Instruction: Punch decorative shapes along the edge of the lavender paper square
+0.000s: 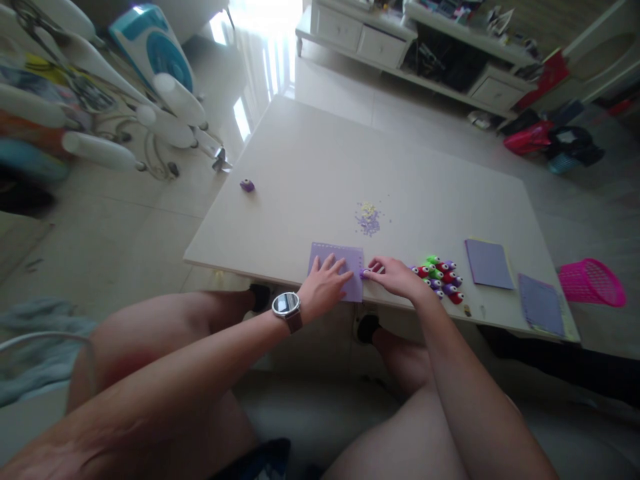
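1. One purple sheet point(336, 270) lies at the table's point(310, 167) near edge; its long axis runs 9 to 3 o'clock.
2. Left hand point(324, 288) rests flat on it, fingers spread.
3. Right hand point(395, 276) pinches a small purple punch point(365, 273) at the sheet's 3 o'clock edge.
4. About ten coloured punches point(439, 277) cluster at 3 o'clock; two more sheets point(489, 264) lie beyond them.

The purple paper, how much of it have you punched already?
A row of holes runs along the top edge of the purple sheet, and punched bits lie piled on the table. The left hand presses the sheet flat while the right hand works a small punch at its right edge. Two more sheets wait.
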The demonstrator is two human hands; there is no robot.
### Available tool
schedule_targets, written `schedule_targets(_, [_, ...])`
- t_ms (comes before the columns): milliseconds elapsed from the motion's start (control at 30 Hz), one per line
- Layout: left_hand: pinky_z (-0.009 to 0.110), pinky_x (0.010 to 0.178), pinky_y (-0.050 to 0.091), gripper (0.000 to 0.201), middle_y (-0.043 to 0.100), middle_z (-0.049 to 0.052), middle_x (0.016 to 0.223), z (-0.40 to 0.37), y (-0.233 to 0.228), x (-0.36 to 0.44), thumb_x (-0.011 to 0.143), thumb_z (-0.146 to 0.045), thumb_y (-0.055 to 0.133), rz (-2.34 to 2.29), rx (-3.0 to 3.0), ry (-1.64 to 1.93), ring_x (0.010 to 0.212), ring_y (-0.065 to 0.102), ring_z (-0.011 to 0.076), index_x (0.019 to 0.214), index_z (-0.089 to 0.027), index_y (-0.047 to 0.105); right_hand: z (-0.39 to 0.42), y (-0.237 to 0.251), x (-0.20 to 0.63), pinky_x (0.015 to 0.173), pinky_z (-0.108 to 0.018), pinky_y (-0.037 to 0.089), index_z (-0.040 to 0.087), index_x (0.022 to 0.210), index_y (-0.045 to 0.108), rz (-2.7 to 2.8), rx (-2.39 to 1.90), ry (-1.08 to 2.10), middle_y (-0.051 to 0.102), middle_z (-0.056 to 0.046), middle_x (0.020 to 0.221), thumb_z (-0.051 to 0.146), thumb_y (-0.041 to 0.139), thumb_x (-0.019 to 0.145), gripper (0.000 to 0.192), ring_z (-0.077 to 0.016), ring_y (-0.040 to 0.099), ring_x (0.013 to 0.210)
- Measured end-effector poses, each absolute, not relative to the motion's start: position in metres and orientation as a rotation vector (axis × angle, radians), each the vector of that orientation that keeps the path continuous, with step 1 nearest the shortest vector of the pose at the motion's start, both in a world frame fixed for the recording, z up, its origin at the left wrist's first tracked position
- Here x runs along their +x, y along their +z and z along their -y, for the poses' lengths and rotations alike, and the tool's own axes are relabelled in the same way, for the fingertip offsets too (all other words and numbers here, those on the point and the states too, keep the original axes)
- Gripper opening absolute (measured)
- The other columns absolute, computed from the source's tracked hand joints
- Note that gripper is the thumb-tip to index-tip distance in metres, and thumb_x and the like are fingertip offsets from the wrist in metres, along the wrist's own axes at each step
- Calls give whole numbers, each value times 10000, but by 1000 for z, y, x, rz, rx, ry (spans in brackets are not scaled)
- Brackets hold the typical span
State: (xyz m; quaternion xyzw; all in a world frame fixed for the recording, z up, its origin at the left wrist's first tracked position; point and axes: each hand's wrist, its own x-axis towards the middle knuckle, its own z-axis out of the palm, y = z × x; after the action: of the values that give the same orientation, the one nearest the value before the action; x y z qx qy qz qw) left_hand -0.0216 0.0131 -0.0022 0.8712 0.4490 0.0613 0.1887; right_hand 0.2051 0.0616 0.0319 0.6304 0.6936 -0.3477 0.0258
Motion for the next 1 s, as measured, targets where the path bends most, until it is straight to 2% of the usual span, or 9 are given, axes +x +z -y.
schedule_targets(367, [692,1190,338,449,501,139,1552,-11,0,-21,979,-262,608,-1216,2440,147,1491,373,397,1427,-280,599,-65,31,206,822,-271,518,174,984,751,-2068,1940,-1156,791,-89,1021,346,701,958,180,-196,715,918])
schedule_targets(1000, [716,1211,306,497,463,145,1599,-9,-3,-19,986,-284,605,-1188,2433,130,1524,329,414,1481,-267,561,-67,31,205,787,-261,517,171,978,752,-2018,1954,-1227,787,-79,984,368,699,946,206,-193,706,886])
